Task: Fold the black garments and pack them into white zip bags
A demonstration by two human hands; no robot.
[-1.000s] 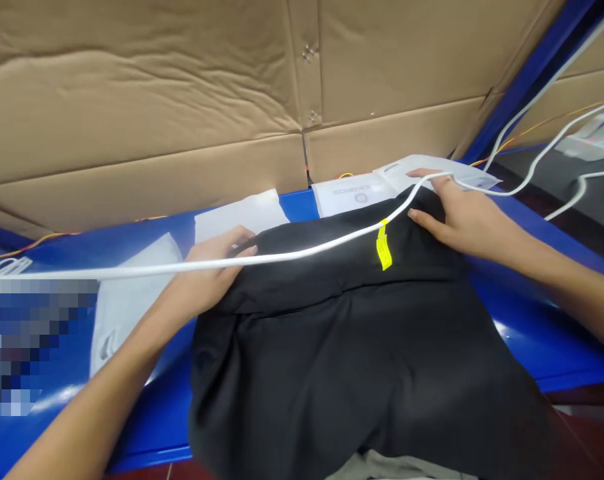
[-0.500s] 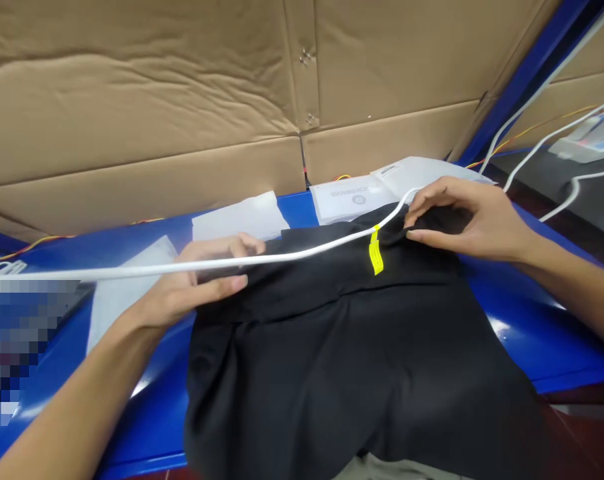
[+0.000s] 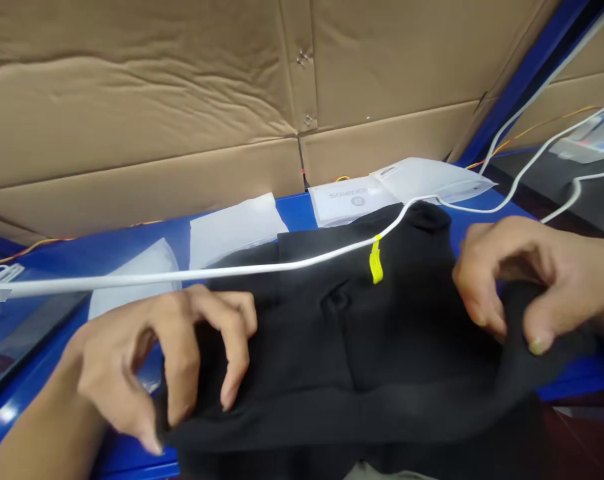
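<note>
Blue tabletop (image 3: 297, 208) lay under black cloth (image 3: 302, 353), pinched by the left hand (image 3: 132, 320) and right hand (image 3: 567, 280); even tension, clear of the white cable (image 3: 282, 267), seemed best.

Barred across the far part of the black cloth (image 3: 302, 360) by a white cable (image 3: 232, 272), strung from the left edge toward the right, at an uncertain height, with a yellow tag (image 3: 376, 265) hanging from it. Open from above between the left hand (image 3: 169, 327) and right hand (image 3: 577, 287). Passable beyond the cable, low over the white papers (image 3: 237, 230). Stopped behind by the cardboard wall (image 3: 142, 87), and hemmed in at far right by a blue post (image 3: 513, 87).
</note>
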